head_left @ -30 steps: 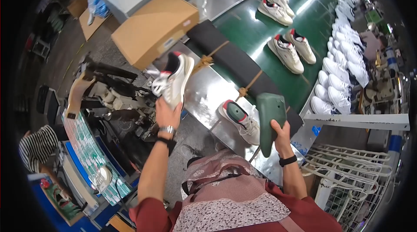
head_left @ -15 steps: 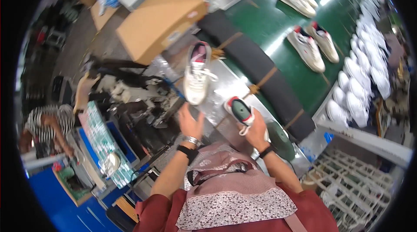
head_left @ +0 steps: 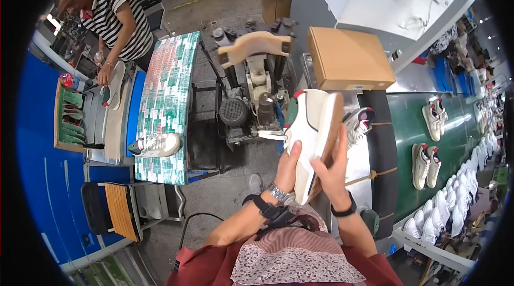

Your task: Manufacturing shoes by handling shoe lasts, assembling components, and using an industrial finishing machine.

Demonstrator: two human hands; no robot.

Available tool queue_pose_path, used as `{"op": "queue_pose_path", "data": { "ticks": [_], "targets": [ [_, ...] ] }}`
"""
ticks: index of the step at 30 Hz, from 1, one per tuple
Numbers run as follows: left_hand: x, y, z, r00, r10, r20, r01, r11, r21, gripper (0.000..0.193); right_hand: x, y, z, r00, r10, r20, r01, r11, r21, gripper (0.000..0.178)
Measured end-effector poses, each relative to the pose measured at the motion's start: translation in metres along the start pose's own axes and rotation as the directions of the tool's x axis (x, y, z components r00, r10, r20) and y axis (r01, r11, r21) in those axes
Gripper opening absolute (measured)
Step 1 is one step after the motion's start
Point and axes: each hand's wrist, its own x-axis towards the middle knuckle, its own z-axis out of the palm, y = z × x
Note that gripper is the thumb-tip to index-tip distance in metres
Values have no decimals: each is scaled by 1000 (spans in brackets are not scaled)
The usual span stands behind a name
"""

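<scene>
A white sneaker (head_left: pixel 308 125) with a tan sole and a green and red heel is held up in front of me, tilted on its side with the heel away from me. My left hand (head_left: pixel 288 171) grips its white upper from the left. Against the sole on the right, my right hand (head_left: pixel 333 173) is closed round the same shoe, its thumb toward the toe. Just beyond the right hand, a second sneaker (head_left: pixel 358 125) with a dark and red lining rests on the metal bench (head_left: pixel 357 165). The held shoe hides part of that bench.
A closed cardboard box (head_left: pixel 350 58) stands at the bench's far end. Two pairs of sneakers sit on the green conveyor belt (head_left: pixel 404 125), right. Left are a machine (head_left: pixel 257 77), a taped table (head_left: pixel 166 93) bearing one sneaker (head_left: pixel 158 145), and a co-worker (head_left: pixel 126 21) handling a shoe.
My view has swung left. Both hands are now together on one sneaker; before, the right hand held a shoe while the left was by another shoe's toe.
</scene>
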Motion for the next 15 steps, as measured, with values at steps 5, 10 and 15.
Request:
{"op": "queue_pose_path", "data": {
  "ticks": [5,10,15],
  "targets": [
    [40,48,-28,999,-44,9,45,954,-295,67,65,0,70,998,-14,68,34,949,-314,98],
    [62,52,-43,984,40,176,47,886,-461,74,84,-9,91,979,-88,186,181,796,-577,101],
    [88,26,-64,989,-149,13,138,876,-463,67,108,-48,134,938,74,339,262,488,-832,104]
  ]
}}
